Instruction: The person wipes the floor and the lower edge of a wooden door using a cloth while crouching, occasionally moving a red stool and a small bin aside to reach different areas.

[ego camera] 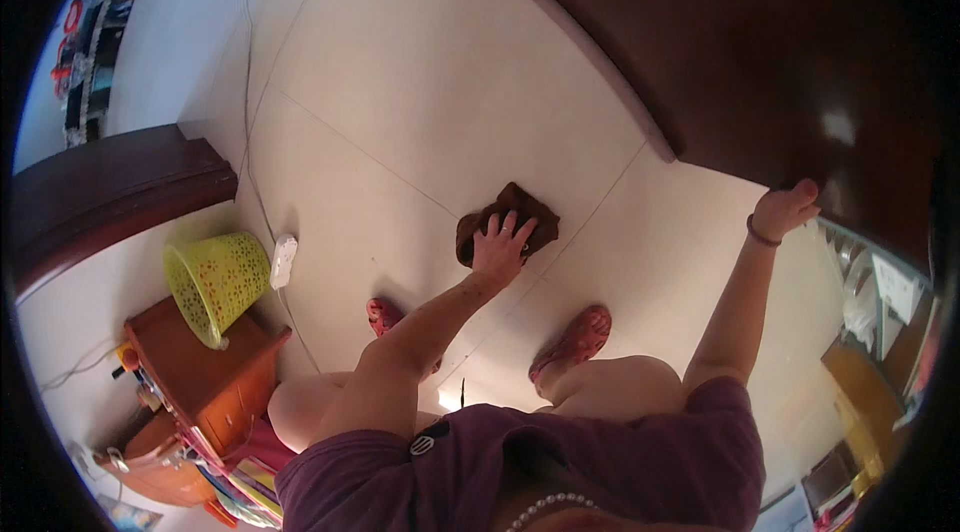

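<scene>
My left hand [498, 253] reaches down to the floor with its fingers spread over a bunched brown cloth [513, 203]. The cloth lies on pale floor tiles, in front of my feet, and the hand presses it from above. Out to the right, my right hand [784, 212] is raised at the lower corner of a dark brown wooden furniture panel [750, 66]. Nothing shows in that hand, and its thumb stands apart from the partly bent fingers. Whether it leans on the panel, I cannot tell.
A white power strip [283, 262] and its cable lie on the floor to the left. Beside it, a yellow-green perforated basket [225, 280] stands on a reddish-brown wooden cabinet [199, 359]. My red shoes [581, 337] flank the space below the cloth. Dark wooden furniture [127, 179] juts in farther left.
</scene>
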A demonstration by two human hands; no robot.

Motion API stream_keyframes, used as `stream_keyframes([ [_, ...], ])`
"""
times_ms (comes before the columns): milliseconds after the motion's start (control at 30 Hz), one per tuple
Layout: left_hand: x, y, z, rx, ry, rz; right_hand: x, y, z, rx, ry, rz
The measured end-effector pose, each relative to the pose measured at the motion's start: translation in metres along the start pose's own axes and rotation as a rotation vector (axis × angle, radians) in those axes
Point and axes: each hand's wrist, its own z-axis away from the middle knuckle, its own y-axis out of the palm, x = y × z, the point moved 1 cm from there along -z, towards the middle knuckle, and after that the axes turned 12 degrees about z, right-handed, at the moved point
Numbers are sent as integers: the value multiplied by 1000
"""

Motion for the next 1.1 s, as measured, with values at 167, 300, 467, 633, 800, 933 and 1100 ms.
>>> stream_keyframes([
  [167,-10,-26,-9,272,-100,12,-3,9,-16,46,-91,-155],
  [300,13,-54,-26,510,-122,297,23,15,-8,162,-359,-516],
  [467,39,-169,-134,167,-28,-6,-5,13,-13,141,-173,-317],
  [633,69,-255,-181,-60,106,-80,-25,-2,-22,145,-124,-234],
  [800,115,-243,-235,111,226,-261,-35,-33,-38,196,-119,-169],
  [933,119,-232,-291,-11,268,-172,-28,-47,-45,165,-129,-137],
  [1100,129,-210,-322,-69,250,-116,7,-28,-25,16,-121,-227],
])
